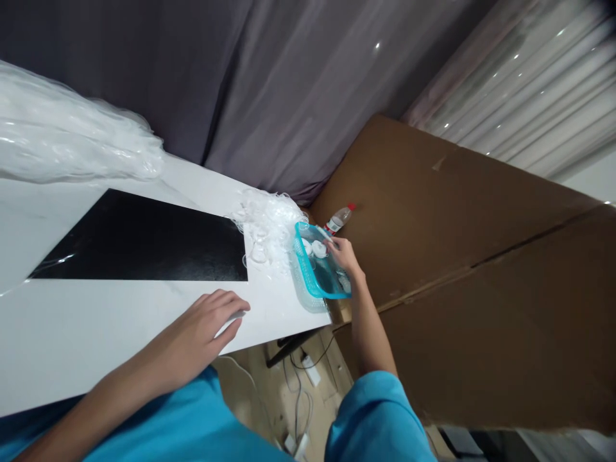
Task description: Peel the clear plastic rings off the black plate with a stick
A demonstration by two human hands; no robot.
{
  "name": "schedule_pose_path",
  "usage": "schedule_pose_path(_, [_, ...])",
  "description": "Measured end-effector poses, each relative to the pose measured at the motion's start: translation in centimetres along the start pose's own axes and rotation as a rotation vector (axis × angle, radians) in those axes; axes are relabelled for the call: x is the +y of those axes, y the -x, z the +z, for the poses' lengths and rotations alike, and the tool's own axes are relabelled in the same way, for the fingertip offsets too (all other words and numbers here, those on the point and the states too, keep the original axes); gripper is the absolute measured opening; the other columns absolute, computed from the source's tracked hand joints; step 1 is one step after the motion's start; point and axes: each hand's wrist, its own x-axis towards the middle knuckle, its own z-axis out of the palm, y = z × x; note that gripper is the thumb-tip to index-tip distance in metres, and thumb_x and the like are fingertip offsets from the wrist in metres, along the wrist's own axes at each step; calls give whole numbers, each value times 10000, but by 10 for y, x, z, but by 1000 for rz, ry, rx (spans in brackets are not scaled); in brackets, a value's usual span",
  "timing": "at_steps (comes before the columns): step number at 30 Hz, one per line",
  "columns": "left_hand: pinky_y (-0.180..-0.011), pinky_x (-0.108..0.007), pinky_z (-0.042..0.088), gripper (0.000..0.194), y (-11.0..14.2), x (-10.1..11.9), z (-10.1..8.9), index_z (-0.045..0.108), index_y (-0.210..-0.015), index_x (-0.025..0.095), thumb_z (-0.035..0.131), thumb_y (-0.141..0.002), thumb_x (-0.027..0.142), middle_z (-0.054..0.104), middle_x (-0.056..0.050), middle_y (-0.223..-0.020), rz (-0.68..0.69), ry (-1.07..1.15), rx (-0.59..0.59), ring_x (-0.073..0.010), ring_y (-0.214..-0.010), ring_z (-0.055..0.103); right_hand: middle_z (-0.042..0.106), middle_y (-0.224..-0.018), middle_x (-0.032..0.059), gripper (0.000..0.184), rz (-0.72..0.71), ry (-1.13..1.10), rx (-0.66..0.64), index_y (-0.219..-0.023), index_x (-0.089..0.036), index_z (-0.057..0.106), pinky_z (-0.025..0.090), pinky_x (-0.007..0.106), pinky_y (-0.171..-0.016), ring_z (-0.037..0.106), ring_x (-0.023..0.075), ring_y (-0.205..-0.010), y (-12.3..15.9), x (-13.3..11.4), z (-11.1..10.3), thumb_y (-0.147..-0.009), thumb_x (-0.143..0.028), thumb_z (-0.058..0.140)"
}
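My left hand (pixel 216 321) lies palm down at the front edge of the white table, holding nothing, its fingers stretched and slightly apart. At the table's right end stands a blue plastic basket (pixel 308 276) with small white coils (pixel 318 249) inside. Over its far right rim, my right hand (pixel 344 255) pinches a narrow white piece (pixel 324 233), whose exact kind I cannot make out. Left of the basket is a loose heap of clear and white bands or strips (pixel 269 221). A black mat (pixel 144 240) lies flat on the table.
A bottle with a red cap (pixel 339 220) leans behind the basket. Tall brown cardboard (pixel 433 224) walls the right side, and grey curtain (pixel 289 96) hangs behind. A bundle of clear plastic (pixel 72 135) lies at back left. Cables and power strips (pixel 310 370) are on the floor.
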Motion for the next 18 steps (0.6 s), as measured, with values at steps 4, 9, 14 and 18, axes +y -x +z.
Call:
schedule_pose_path(4, [-1144, -475, 520, 388, 1, -1, 1, 731, -1345, 312, 427, -1172, 479, 710, -58, -1368, 4, -1, -5, -283, -1292, 651, 740, -782, 26, 331, 0, 13, -123, -987, -194, 828, 492, 310, -741, 641, 226, -769, 7, -9, 18, -860, -499, 848])
schedule_pose_path(9, [-1121, -454, 538, 358, 1, -2, 0, 741, -1331, 312, 450, -1169, 443, 719, -60, -1346, 42, -13, 10, -274, -1263, 668, 739, -808, 10, 287, 10, 4, -213, -985, -229, 782, 491, 299, -717, 623, 212, -760, 9, -14, 34, -796, -414, 893])
schedule_pose_path(14, [-1105, -446, 547, 352, 1, -4, 1, 748, -1315, 302, 449, -1170, 419, 728, -69, -1329, 81, -1, 43, -270, -1233, 683, 732, -827, 20, 240, -41, 11, -250, -898, -216, 733, 473, 305, -706, 611, 213, -770, 9, -21, 25, -898, -453, 767])
schedule_pose_path(18, [-1072, -425, 560, 335, 2, -1, -1, 764, -1273, 303, 463, -1162, 397, 738, -63, -1283, 92, 4, 65, -262, -1192, 698, 719, -846, 35, 261, -77, 30, -216, -897, -202, 716, 453, 304, -712, 591, 208, -784, 4, -29, 10, -948, -456, 690])
